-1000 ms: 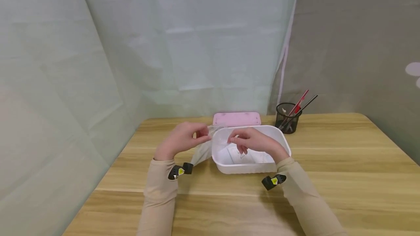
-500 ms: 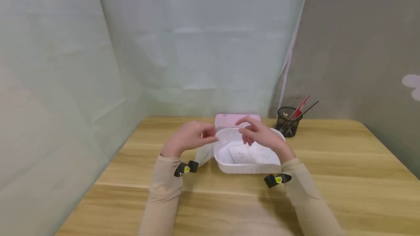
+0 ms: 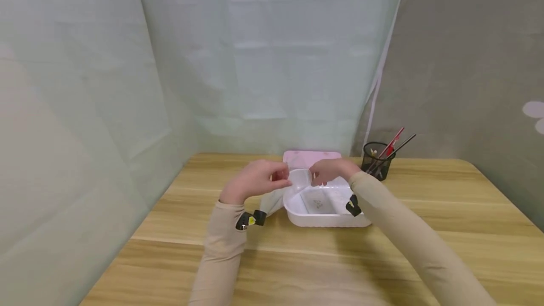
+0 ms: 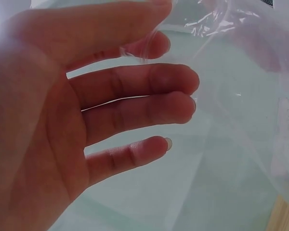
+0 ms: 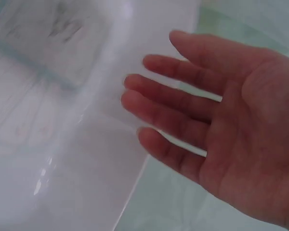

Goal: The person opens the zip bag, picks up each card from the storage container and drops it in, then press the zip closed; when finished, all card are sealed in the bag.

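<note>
Left hand: we see the left hand raised at the near-left rim of the white tub. In the left wrist view its fingers lie nearly straight and a little spread; the thumb and forefinger pinch the edge of a clear plastic bag.
Right hand: the right hand sits over the far rim of the tub. In the right wrist view the fingers are extended and slightly apart, close to the clear film. We cannot tell whether they touch or hold it; the thumb is out of frame.
Bag: transparent, hard to trace. In the head view we make it out only as a pale sheet hanging from the left hand down to the table, just left of the tub. Its top edge between the hands is lost against the white plastic.
Tub contents: flat white packets with faint print lie on the bottom; the print is too small to read.
Behind tub: a pink lid or box, mostly hidden by both hands.
Far right: a black mesh pen cup holding red and dark pens, well apart from the hands.
Sleeves: beige, with a black clip at each wrist.
</note>
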